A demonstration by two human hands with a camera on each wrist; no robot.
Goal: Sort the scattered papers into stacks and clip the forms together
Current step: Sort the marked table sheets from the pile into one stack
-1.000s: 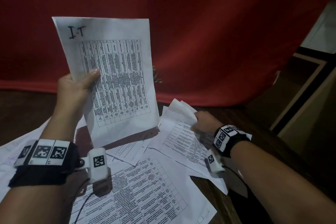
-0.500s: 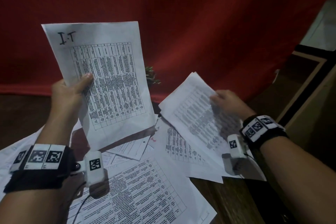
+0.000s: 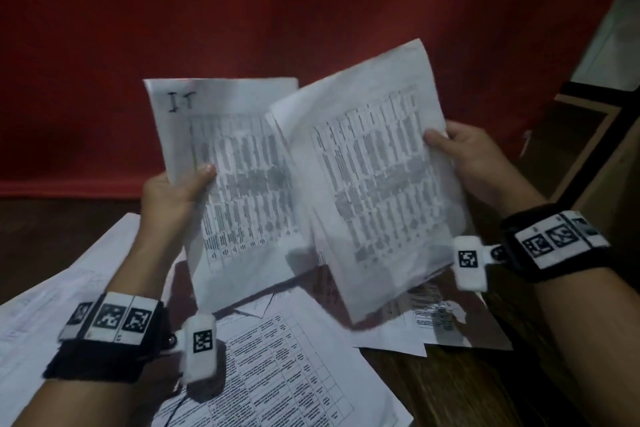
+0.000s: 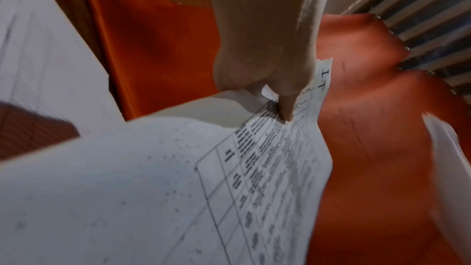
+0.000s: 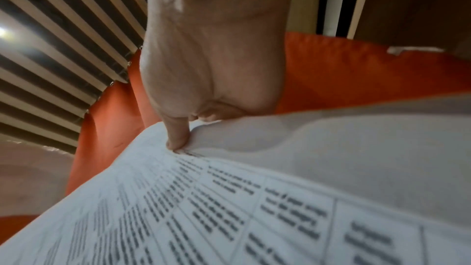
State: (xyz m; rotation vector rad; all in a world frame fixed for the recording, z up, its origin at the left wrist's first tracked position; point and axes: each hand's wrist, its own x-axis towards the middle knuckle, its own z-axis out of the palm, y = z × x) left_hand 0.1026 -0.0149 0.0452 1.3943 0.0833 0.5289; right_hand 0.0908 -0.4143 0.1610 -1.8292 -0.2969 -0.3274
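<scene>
- White printed sheet marked "I.T" (image 3: pixel 221 184), held upright above the table, pinched by the left hand (image 3: pixel 173 191).
- Right hand (image 3: pixel 474 163) pinches a second white table-printed sheet (image 3: pixel 377 180), overlapping the first (sorting step).
- Next, likely: align edges; loose papers (image 3: pixel 277 374) remain on the dark wooden table (image 3: pixel 450 388).

Black wristbands (image 3: pixel 104 350) with white coded tags
</scene>
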